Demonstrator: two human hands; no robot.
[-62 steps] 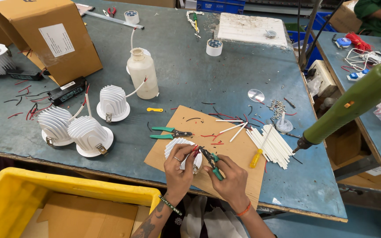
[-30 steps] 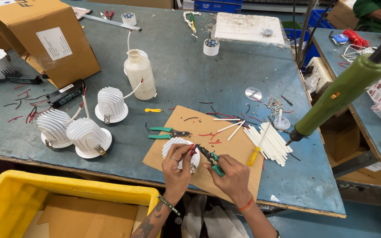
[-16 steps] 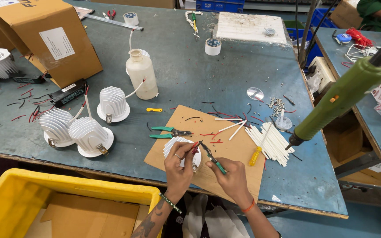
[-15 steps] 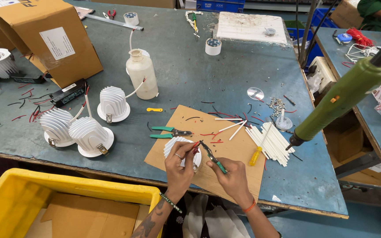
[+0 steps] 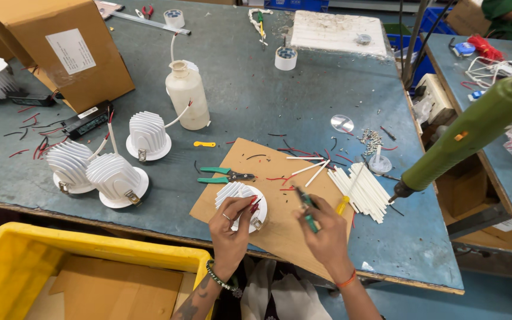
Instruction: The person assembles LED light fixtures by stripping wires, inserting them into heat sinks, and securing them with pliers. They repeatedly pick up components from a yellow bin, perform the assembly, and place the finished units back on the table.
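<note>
A white finned lamp housing (image 5: 234,194) lies on a brown cardboard sheet (image 5: 250,160) near the table's front edge. My left hand (image 5: 230,224) rests on the housing and pinches its red and black wires between thumb and fingers. My right hand (image 5: 323,232) grips a small green-handled cutter (image 5: 304,204) a little to the right of the housing, its tip pointing up and left, apart from the wires. Short white sleeves and red wire scraps lie on the cardboard above my hands.
Green pliers (image 5: 225,175) lie beside the cardboard. Three more finned housings (image 5: 114,176) stand at the left, near a white bottle (image 5: 187,98) and a cardboard box (image 5: 60,47). A bundle of white tubes (image 5: 364,192) and a hanging green screwdriver (image 5: 475,127) are right. A yellow bin (image 5: 25,261) sits below.
My right hand has drawn the green cutter away from the housing to the right. My left hand still holds the wires on the housing.
</note>
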